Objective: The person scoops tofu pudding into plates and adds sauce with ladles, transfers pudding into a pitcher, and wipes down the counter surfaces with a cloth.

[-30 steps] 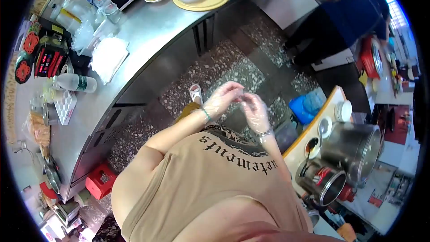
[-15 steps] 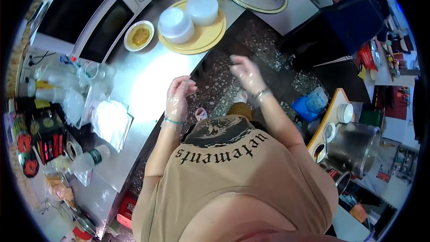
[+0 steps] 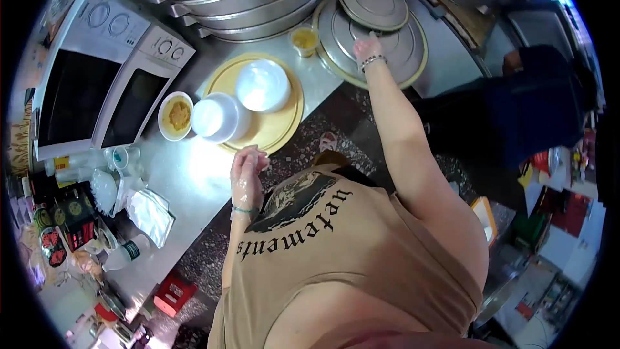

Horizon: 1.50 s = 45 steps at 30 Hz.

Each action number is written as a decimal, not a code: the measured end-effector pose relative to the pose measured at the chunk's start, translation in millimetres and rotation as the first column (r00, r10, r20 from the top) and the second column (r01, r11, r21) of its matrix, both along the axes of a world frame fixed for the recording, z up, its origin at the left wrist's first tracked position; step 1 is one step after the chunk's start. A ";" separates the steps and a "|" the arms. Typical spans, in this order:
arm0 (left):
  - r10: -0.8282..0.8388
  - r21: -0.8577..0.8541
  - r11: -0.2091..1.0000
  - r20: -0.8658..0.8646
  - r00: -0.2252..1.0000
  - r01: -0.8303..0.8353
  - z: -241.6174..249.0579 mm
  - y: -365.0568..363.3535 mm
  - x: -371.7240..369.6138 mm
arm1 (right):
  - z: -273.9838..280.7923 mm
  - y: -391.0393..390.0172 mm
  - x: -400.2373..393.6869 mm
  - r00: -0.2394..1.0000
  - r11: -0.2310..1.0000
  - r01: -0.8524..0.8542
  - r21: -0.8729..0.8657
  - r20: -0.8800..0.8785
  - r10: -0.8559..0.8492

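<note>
My right hand (image 3: 369,52), with a beaded bracelet at the wrist, reaches to the near edge of a small round metal lid (image 3: 372,1). That lid lies on a larger metal lid (image 3: 400,58); the fingertips are too small to show whether they grip it. In a clear plastic glove, my left hand (image 3: 247,178) hovers at the counter's edge, fingers loosely bent and holding nothing. Close beyond it, two stacks of white plastic bowls, the nearer stack (image 3: 219,117) and the farther stack (image 3: 263,85), stand on a round yellow board (image 3: 284,116).
A bowl of yellowish food (image 3: 175,116) sits beside the microwaves (image 3: 132,106). A small cup (image 3: 304,40) stands between the large lid and stacked metal steamers (image 3: 258,0). Plastic bags (image 3: 148,213) lie on the left counter. A person in dark clothes (image 3: 529,103) is at the right.
My right hand has moved up and forward from above the floor to the metal lids. The view has shifted toward the steamers. My left hand stays near the counter's edge.
</note>
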State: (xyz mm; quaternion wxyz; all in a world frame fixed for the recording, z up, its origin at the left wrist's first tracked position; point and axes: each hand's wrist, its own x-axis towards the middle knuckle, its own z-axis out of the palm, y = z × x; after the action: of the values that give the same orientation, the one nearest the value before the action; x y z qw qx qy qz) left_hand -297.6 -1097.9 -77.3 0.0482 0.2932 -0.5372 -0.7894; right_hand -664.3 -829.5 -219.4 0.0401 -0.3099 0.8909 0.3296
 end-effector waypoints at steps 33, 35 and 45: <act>0.259 0.030 0.964 0.115 0.959 -0.264 7.1 55.2 -90.2 | 18.1 -142.1 16.0 -0.040 -0.549 0.739 0.389 0.840 0.542; 0.256 0.023 0.965 0.104 0.961 -0.260 7.3 55.0 -90.9 | 3.9 -127.2 12.3 -0.039 -0.526 0.762 0.379 0.837 0.546; 0.206 0.020 0.978 0.076 0.976 -0.208 1.5 62.0 -98.5 | -31.9 6.8 -75.7 0.480 -0.859 0.266 0.437 0.713 0.512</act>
State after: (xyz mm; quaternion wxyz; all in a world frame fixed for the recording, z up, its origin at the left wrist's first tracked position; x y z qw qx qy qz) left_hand -396.1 -1036.0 -75.9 0.1065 0.3771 -0.4941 -0.7761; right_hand -740.0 -822.7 -251.4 -0.0855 -0.3383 -0.2923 0.8904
